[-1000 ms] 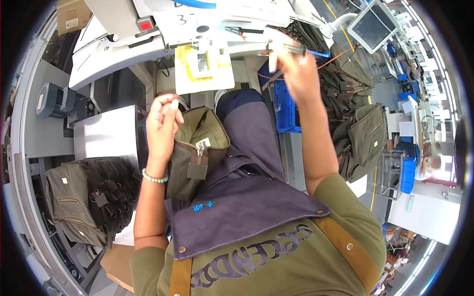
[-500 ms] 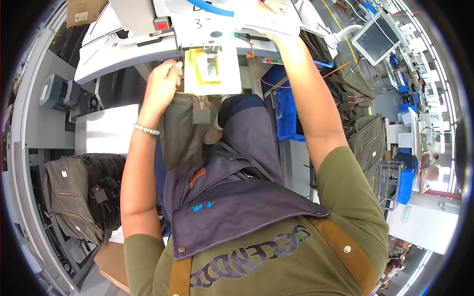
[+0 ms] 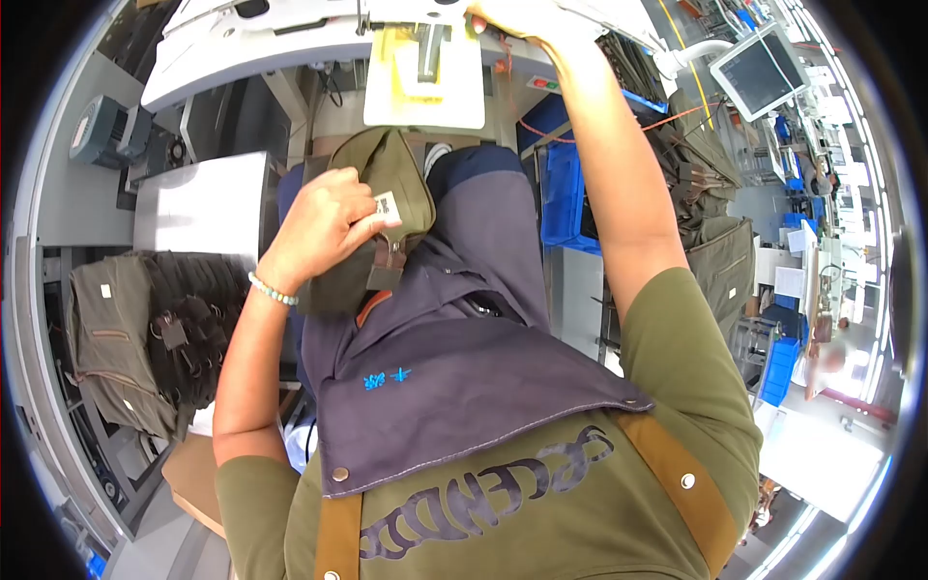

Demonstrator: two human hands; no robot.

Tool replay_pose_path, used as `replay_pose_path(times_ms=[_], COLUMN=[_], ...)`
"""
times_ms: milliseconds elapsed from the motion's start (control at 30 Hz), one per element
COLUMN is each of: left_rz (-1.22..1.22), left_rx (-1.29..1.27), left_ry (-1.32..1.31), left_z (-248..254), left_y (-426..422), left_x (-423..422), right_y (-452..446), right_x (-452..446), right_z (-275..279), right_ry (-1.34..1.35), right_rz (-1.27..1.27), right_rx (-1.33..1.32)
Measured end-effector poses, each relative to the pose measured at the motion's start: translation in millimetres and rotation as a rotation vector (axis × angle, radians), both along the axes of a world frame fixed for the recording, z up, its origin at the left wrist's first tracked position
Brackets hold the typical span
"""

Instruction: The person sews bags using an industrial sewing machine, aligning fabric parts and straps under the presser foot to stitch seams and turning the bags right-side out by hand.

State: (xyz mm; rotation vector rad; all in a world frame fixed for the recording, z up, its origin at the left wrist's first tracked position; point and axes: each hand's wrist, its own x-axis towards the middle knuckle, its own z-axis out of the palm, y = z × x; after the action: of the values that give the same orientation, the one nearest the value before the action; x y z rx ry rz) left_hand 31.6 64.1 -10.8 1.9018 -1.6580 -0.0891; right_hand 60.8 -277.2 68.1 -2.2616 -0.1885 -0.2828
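My left hand is closed on an olive-green fabric pouch above my lap. The pouch gapes at its top and shows a white label and a dark brown tab near my thumb. Beyond it, a pale plate with a yellow template juts from the white sewing machine's table edge. My right hand reaches to the machine at the top edge of the view, right of the plate. Bright light washes it out, so its grip is unclear.
Stacked olive bags with brown straps lie at left, by a white panel. On the right are a blue bin, more olive bags and a screen on an arm. An orange cord hangs below the table.
My left hand has come back from the plate toward my lap, bringing the pouch, which now shows its opening and label. My right hand stays at the machine. The view has shifted down.
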Motion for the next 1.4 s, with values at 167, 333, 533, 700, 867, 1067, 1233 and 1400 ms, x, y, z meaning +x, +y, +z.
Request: replay_pose_path(times_ms=[167, 333, 533, 700, 867, 1067, 1233, 1400], left_rz=[0.095, 0.119, 0.123, 0.139, 0.157, 0.196, 0.262, 0.331], left_rx=[-0.152, -0.333, -0.373, -0.397, -0.371, -0.349, -0.280, -0.190], left_ry=[-0.072, -0.309, -0.348, -0.376, -0.370, -0.339, -0.358, -0.432], left_z=[0.2, 13.8, 20.7, 23.0, 16.1, 12.4, 14.4, 9.1], left_y=[1.5, -14.8, -33.6, -41.8, -49.4, -65.4, -75.0, -78.3], left_x=[-18.4, -32.0, -33.7, -30.8, -27.7, -20.1, -18.4, -19.5], right_y=[11.8, -3.6, 3.7, 8.4, 14.8, 28.4, 17.4, 40.9], right_x=[-8.6, -0.1, -5.5, -5.9, -6.1, -6.5, -9.7, -25.7], right_z=[-3.6, -19.6, -26.6, -30.1, -30.9, -35.1, -32.1, -9.4], right_ry=[-0.268, -0.042, -0.108, -0.156, -0.208, -0.375, -0.119, -0.189], right_rz=[-0.120, -0.101, -0.106, -0.113, -0.118, -0.049, -0.082, -0.135], right_rx=[-0.349, -0.301, -0.284, -0.275, -0.270, -0.139, -0.299, -0.350])
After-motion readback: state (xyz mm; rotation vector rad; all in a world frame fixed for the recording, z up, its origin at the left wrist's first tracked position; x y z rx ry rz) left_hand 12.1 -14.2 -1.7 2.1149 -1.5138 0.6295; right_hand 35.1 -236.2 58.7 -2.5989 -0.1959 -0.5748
